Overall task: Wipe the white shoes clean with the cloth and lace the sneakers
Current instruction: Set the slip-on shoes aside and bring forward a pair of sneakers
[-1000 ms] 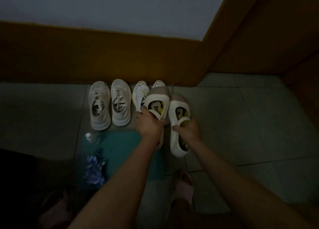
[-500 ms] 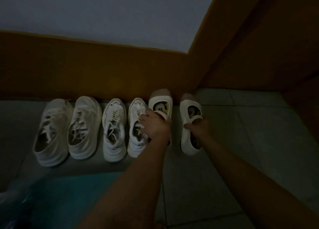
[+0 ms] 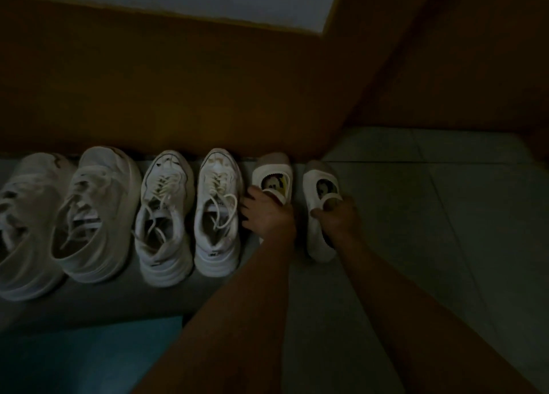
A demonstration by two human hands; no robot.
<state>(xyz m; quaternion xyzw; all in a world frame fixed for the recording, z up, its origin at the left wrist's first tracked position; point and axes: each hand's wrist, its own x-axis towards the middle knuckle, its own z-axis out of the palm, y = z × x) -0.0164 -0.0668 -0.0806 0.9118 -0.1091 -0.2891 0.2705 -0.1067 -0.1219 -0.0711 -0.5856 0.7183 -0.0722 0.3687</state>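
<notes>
The left hand (image 3: 269,212) was closed over the opening of the left cartoon-print slip-on (image 3: 274,179), fingers curled on its rim, and the right hand (image 3: 337,215) gripped the strap and collar of the right cartoon-print slip-on (image 3: 319,203). Both slip-ons lay on the tiled floor (image 3: 430,215) with their long axes running away from the person, toes toward the brown skirting (image 3: 178,96) and heels toward the forearms, so each hand sat directly over its own shoe; the two were near one another but apart. Just to the left of the left hand stood a laced pair of white sneakers (image 3: 190,215), the nearer one almost touching the fingers, laces loose over the tongues. Further left was a second white pair (image 3: 68,215), blurred, with lacing that looked slack or incomplete; in the dim light I could not tell more. That made the left hand the nearer one for any lacing, probably the next step. A teal mat (image 3: 89,355) lay at lower left. No cloth was visible, and every shoe opening in view looked empty apart from tongues and laces.
</notes>
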